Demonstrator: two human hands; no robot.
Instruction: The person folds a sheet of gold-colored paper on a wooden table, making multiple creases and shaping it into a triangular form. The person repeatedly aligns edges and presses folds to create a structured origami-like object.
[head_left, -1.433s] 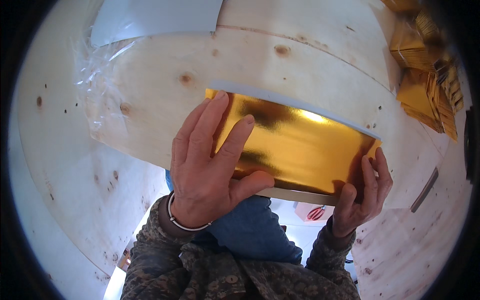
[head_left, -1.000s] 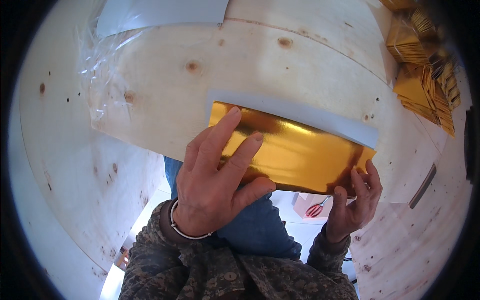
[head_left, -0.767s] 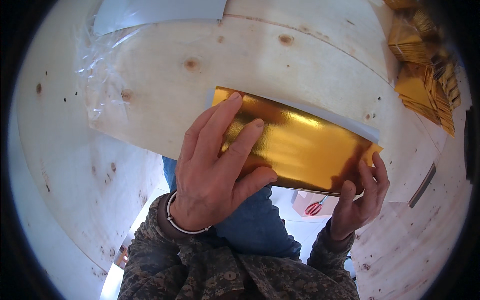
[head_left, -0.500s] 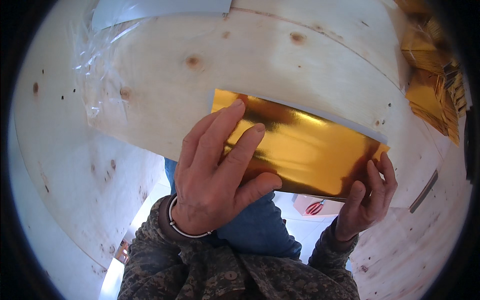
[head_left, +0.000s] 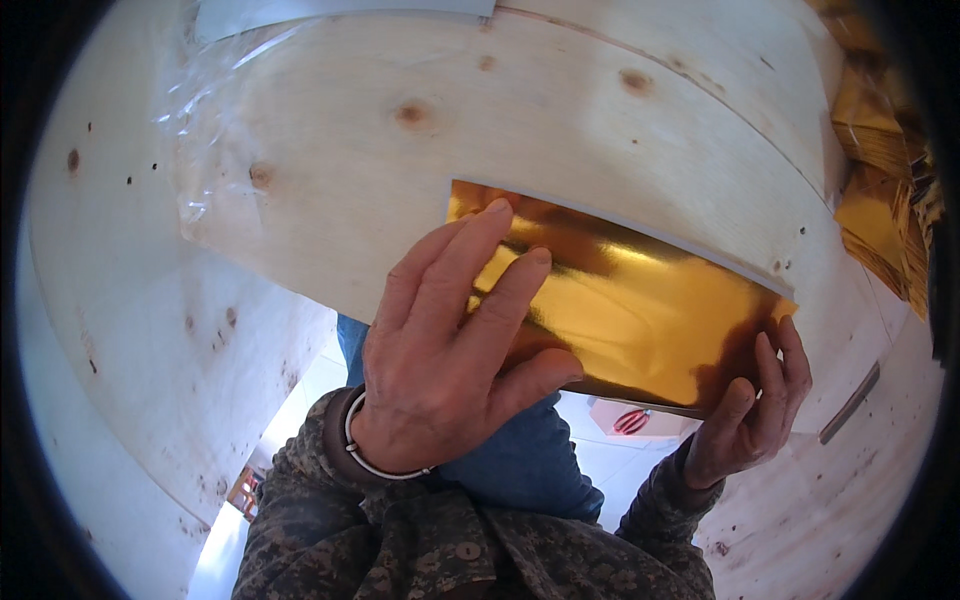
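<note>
- Gold foil sheet [head_left: 650, 320] laid aslant at the near edge of the table [head_left: 330, 190], directly over a pale sheet [head_left: 720, 261], probably to match up edges.
- Left hand [head_left: 455, 330] spread on the foil's left part, fingers apart, nothing clamped; seemingly pressing to stop slipping.
- Right hand [head_left: 758, 405] bent around the near right corner, thumb apart from fingertips; cannot tell pinching from mere bracing, likely steadying that end.
- Gold folded stacks [head_left: 880, 215] at far right and clear plastic film [head_left: 215, 110] at left, both well apart from the hands, perhaps for working room.
- Compared with a second ago: pale margin beyond the foil much narrower, edges closer to flush; both hands posed much alike; right-hand stacks cut off further by the shifted view.
</note>
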